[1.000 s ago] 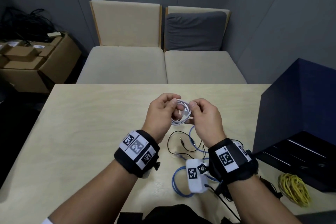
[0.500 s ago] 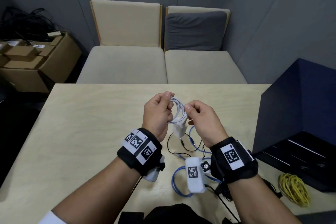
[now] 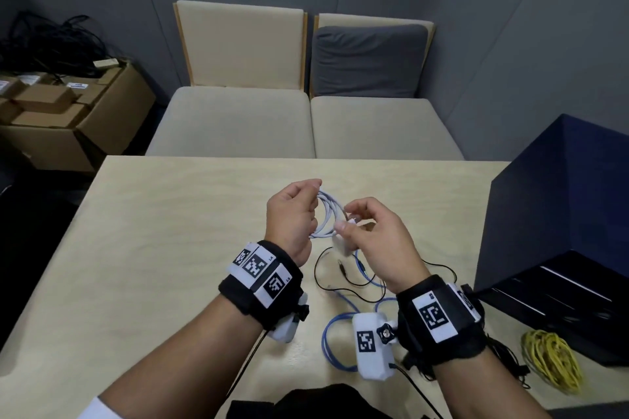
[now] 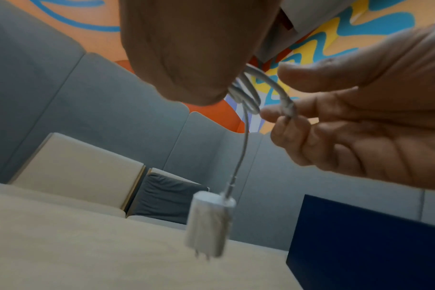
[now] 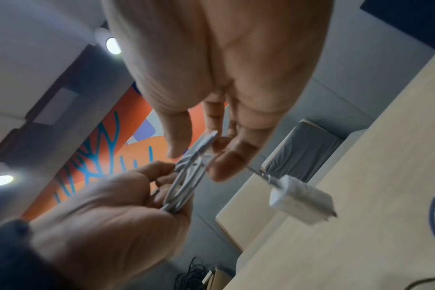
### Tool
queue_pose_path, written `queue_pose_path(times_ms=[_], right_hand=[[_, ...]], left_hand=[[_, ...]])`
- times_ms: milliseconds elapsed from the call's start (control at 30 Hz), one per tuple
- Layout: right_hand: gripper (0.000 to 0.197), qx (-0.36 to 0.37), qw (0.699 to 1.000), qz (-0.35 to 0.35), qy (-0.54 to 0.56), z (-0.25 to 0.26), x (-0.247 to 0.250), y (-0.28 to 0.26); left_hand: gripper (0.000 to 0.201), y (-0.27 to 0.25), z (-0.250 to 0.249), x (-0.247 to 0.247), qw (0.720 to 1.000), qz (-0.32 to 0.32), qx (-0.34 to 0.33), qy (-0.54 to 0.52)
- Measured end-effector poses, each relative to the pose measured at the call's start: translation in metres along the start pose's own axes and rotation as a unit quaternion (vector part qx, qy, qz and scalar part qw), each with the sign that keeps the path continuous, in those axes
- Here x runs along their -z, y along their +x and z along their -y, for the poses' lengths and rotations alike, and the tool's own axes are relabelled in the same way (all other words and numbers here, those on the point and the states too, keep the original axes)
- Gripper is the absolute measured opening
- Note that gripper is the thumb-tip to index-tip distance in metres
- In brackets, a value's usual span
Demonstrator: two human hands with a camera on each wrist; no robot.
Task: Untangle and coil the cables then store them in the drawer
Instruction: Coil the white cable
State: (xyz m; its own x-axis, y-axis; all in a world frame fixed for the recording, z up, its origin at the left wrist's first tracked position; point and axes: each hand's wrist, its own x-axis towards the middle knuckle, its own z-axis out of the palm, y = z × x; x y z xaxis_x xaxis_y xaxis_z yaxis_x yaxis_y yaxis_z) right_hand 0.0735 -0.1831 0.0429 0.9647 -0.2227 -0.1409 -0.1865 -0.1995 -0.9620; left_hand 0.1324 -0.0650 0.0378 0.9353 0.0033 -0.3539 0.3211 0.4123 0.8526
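Observation:
A white charger cable (image 3: 327, 214) is wound into a small coil above the middle of the table (image 3: 163, 248). My left hand (image 3: 293, 219) grips the coil's left side (image 5: 184, 188). My right hand (image 3: 366, 231) pinches the cable's loose end (image 5: 205, 144) at the coil's right side. Its white plug block (image 4: 209, 223) dangles below the coil on a short length (image 5: 298, 198). On the table under my wrists lie a thin black audio cable (image 3: 340, 270) and a blue cable (image 3: 335, 333), loosely spread. A dark blue drawer unit (image 3: 558, 238) stands at the right with an open drawer (image 3: 558, 303).
A coiled yellow cable (image 3: 551, 360) lies at the table's near right corner, in front of the drawer unit. Two beige seats (image 3: 306, 122) stand behind the table's far edge. Cardboard boxes (image 3: 68, 112) with black cables sit on the floor at the left.
The plug block has dropped out of the coil and now hangs below it. My right hand's fingers have spread, pinching only the cable end. Both hands moved slightly apart.

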Motion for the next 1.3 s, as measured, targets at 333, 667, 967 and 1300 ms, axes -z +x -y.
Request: queue_pose_path(times_ms=[333,667,967,1300], right_hand=[[0.037,0.120,0.985,-0.128,0.002,0.015,-0.014,-0.001],[0.020,0.129,0.975,-0.173,-0.061,0.006,-0.023,0.010],[0.024,0.030,0.998,-0.057,0.005,0.006,-0.015,0.012],[0.027,-0.035,0.991,0.030,0.127,0.000,-0.015,0.008]], left_hand=[[0.015,-0.002,0.004,-0.011,1.000,-0.006,-0.006,0.029],[0.028,-0.011,-0.002,-0.012,0.987,0.076,-0.078,0.117],[0.015,0.001,-0.006,-0.012,0.951,-0.029,-0.226,0.208],[0.017,0.005,-0.003,-0.006,0.965,0.012,-0.171,0.196]])
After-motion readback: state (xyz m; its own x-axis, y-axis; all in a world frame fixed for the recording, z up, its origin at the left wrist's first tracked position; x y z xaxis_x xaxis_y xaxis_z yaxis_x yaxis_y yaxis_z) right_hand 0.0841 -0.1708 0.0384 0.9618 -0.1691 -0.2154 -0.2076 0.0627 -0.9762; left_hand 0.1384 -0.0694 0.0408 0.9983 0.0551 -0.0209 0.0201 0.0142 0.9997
